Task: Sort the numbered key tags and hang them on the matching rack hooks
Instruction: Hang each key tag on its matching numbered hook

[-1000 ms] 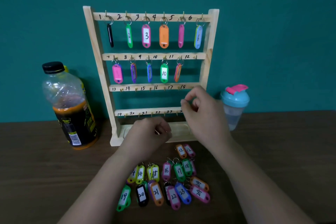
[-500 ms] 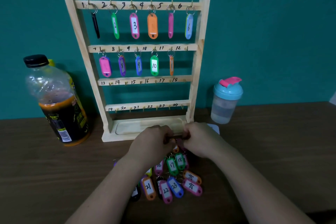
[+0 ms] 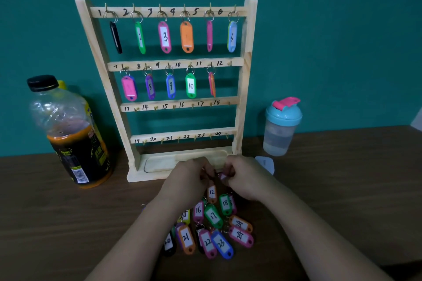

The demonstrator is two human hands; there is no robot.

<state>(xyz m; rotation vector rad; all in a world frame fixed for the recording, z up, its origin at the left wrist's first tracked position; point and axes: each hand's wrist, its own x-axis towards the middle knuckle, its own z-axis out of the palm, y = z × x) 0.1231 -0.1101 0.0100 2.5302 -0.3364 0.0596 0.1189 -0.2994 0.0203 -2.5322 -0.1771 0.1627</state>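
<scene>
I am holding both hands together over the table (image 3: 342, 189), just in front of the base of the wooden rack (image 3: 247, 75). My right hand (image 3: 246, 178) is pinching a small pink key tag (image 3: 222, 177). My left hand (image 3: 189, 180) is curling its grip onto the same tag's near end, apparently at the ring. The tag's number is not showing. The orange tag 12 (image 3: 212, 193) is lying just below both grips, its long axis pointing away from me toward the rack. The empty hook 12 (image 3: 230, 63) is standing well above and slightly right, so my right hand is nearer to it. One second ago my right hand was raised before the lower rails; it is now down, meeting the left
</scene>
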